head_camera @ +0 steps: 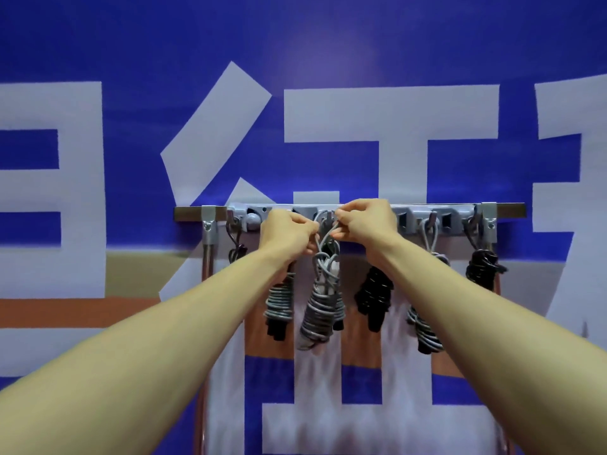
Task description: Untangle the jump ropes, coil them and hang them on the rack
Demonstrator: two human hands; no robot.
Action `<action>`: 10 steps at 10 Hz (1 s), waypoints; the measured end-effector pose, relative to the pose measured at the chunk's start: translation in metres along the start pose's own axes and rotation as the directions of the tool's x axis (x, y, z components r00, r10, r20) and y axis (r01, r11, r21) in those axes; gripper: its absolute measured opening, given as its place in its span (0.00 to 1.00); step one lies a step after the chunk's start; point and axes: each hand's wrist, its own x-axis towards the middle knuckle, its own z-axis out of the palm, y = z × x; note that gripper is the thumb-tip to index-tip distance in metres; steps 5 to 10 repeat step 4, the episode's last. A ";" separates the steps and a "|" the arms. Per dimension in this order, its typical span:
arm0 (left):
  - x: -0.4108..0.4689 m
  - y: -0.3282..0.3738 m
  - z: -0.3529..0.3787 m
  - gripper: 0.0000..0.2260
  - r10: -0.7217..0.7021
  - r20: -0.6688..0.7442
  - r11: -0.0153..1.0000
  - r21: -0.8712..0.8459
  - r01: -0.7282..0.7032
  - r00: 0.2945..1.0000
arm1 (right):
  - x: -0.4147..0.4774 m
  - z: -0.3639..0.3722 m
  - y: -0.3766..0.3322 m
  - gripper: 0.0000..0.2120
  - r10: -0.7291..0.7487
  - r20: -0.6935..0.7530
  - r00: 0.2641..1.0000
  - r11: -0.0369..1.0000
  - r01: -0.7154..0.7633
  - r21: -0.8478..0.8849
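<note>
Blue banner (328, 44) with big white characters fills the back; across it, a rack (407, 212) of grey hooks on a metal bar, bracket at each end, carrying a thin black cord (235, 247) far left and wound bundles: grey coil (279, 300), black coil (374, 293), another grey one (423, 330), black end coil (483, 267). Task's grey jump rope (315, 313), tightly wound, hangs tilted under the middle hook (325, 216), crowded between neighbours, overlapping a bundle behind, open room only below. Left hand (289, 234) and right hand (364, 221) meet there, fingers (341, 218) pinching its top loop at the hook.
</note>
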 end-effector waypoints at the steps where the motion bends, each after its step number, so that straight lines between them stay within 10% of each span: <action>1: -0.003 -0.007 0.003 0.09 -0.008 0.040 1.000 0.006 0.007 0.999 | -0.002 0.001 0.009 0.08 0.006 -0.008 1.000 1.000 -0.006 -0.009; 10: -0.049 -0.002 -0.010 0.06 -0.063 0.178 0.994 0.094 0.047 0.982 | -0.042 -0.022 0.007 0.08 -0.027 0.106 0.994 0.989 0.042 -0.139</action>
